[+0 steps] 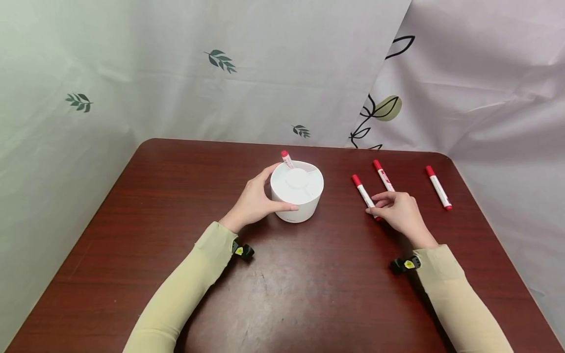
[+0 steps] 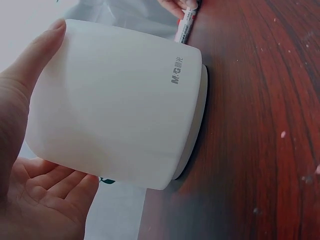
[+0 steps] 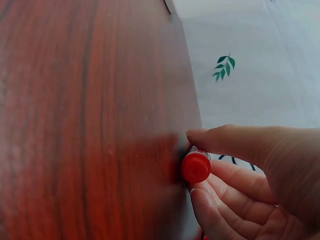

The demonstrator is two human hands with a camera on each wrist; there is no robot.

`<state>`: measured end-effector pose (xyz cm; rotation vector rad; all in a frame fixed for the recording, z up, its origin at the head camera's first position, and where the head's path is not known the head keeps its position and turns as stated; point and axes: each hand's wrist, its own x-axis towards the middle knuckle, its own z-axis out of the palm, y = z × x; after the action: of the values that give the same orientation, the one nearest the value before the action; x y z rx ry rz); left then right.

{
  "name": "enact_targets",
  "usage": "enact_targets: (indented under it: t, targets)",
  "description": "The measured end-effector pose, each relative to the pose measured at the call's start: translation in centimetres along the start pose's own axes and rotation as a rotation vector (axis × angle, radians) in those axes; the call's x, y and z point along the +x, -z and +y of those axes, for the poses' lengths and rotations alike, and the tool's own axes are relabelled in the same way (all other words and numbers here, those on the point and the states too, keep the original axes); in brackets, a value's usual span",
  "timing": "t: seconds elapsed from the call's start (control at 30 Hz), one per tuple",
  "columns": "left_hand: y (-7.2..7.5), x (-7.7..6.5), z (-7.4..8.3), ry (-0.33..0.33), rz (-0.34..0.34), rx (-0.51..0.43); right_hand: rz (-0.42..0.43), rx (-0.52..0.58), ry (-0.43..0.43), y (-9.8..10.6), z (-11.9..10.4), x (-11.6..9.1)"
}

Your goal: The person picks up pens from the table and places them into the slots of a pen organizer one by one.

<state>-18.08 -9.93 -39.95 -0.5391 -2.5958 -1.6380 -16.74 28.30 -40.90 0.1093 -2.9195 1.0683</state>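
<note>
On the brown table, the white holder is, I think, the main concern: the left hand is curled round its left side, with the thumb at the front, and too strong a push could tilt or slide it. To the right of the holder, the right hand pinches the nearest marker by its near end; because the hold is so close to the end, the capped end could swing. The neighbour marker, farther right of the holder, is partly hidden by this hand, and a careless knuckle might set it rolling. Concerning edges, the table's far edge runs behind the holder, and its right edge lies well to the right, past the outer marker, which seems the most exposed. Bare wood shows between the holder and the nearest marker, so sideways room looks sufficient; inside the holder, the dividers and the standing marker, leaning at the far left rim, leave narrower space.
</note>
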Motion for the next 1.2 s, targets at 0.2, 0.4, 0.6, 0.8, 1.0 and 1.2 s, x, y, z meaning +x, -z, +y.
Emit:
enact_targets:
  t: [0.2, 0.4, 0.6, 0.8, 1.0, 1.2]
  targets:
    - [0.0, -0.1, 0.0, -0.001, 0.0, -0.005, 0.001, 0.008, 0.006, -0.1, 0.1, -0.1]
    - [0.1, 0.0, 0.0, -0.007, -0.003, -0.001, 0.043, 0.014, 0.022, 0.1, 0.2, -0.1]
    - [0.1, 0.0, 0.1, -0.014, -0.002, 0.003, 0.095, 0.024, 0.034, 0.7, -0.1, -0.1]
    - [0.1, 0.0, 0.1, -0.019, -0.002, -0.005, 0.151, 0.048, 0.065, 1.7, -0.8, -0.1]
    - [0.0, 0.0, 0.1, -0.013, -0.002, -0.005, 0.197, 0.093, 0.073, 2.6, -1.6, -0.1]
    - [0.1, 0.0, 0.2, -0.003, -0.002, 0.0, 0.219, 0.144, 0.066, 3.0, -2.7, -0.2]
